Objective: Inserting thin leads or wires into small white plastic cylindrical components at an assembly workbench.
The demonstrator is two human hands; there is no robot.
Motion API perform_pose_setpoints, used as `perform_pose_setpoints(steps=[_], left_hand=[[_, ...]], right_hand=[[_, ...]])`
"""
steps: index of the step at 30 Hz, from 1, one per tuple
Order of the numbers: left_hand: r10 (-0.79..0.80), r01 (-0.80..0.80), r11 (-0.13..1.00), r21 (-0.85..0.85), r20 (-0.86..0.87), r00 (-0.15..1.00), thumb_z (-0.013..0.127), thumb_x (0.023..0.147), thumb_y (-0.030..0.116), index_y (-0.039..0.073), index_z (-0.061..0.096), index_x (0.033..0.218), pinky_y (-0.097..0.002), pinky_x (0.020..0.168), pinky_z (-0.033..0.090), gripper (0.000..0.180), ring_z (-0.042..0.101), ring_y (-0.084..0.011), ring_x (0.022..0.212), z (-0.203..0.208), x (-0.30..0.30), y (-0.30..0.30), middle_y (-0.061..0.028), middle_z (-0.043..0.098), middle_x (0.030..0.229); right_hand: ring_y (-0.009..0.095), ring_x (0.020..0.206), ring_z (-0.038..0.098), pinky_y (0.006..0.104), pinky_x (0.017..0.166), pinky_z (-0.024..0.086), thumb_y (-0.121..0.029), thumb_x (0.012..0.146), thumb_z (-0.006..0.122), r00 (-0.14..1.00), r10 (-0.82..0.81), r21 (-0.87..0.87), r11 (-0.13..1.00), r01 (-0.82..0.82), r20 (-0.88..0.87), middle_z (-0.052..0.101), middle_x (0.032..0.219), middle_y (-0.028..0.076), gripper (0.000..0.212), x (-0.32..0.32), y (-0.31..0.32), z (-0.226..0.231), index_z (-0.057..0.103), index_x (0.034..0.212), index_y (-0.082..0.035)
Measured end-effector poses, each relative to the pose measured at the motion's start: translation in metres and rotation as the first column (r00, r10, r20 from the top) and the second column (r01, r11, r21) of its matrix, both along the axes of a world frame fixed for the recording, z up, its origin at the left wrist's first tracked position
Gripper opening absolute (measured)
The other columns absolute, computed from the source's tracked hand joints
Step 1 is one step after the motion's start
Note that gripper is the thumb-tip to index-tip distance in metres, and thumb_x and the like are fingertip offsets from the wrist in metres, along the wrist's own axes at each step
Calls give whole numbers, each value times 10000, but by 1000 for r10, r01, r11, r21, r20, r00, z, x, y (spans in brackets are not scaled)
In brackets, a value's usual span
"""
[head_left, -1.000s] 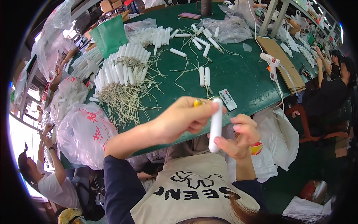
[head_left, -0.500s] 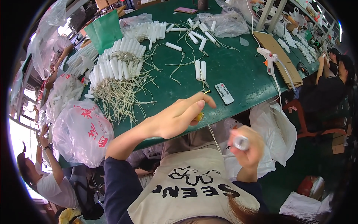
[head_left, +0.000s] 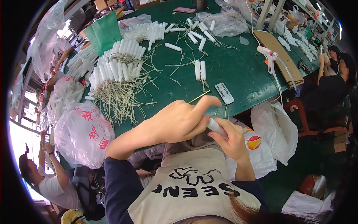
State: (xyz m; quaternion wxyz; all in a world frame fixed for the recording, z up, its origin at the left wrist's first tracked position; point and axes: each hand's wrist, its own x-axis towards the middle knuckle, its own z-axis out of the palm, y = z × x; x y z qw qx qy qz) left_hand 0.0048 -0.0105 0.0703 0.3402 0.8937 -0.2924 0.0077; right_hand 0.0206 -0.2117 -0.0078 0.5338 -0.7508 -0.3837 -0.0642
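Observation:
A white tube (head_left: 217, 128) is wrapped in the fingers of my right hand (head_left: 233, 142), held tilted just off the table's front edge. My left hand (head_left: 179, 121) meets the tube's upper end with its thumb, index finger bent out above; whatever sits inside its curled fingers is hidden. Beyond that hand a thin yellow stick (head_left: 199, 97) lies on the green table (head_left: 246, 74). Two white tubes with cords (head_left: 200, 70) lie side by side farther off. To their right is a small white remote (head_left: 224, 93).
Left of my hands a large pile of corded white tubes (head_left: 115, 69) covers the table, beside a stuffed plastic bag (head_left: 85, 130). At the right are a white glue gun (head_left: 269, 59) and a cardboard sheet (head_left: 278, 58). Co-workers sit at both sides.
My right hand has brought its white tube up and leftward to my left hand. The left hand has shifted slightly, hiding the yellow thing seen under it and uncovering more of the stick.

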Motion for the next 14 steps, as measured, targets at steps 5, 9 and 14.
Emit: perform_pose_setpoints(steps=[5,9,14], left_hand=[[-44,0,971,238,178,983,565,849,71,40,446,1159,-389,412,402,334,548,-312,456,5,-2,-3,-124,585,594],[-41,17,979,201,113,993,581,856,81,35,418,1179,-411,505,456,365,597,-342,591,5,-2,-2,-158,620,863],[-134,133,991,-17,-166,977,575,863,68,39,361,1233,-406,628,494,428,626,-364,801,11,1,-3,-226,467,1273]], right_hand=[[245,591,600,293,526,442,-74,749,715,997,-36,-71,997,41,74,618,764,135,325,0,1,-1,591,1033,22],[237,577,591,294,519,441,-73,745,713,997,-31,-117,992,39,67,610,744,120,318,0,3,-3,595,1027,17],[217,608,631,273,535,461,-75,751,704,999,17,-59,998,-14,49,631,757,97,291,0,4,-4,607,1015,2]])
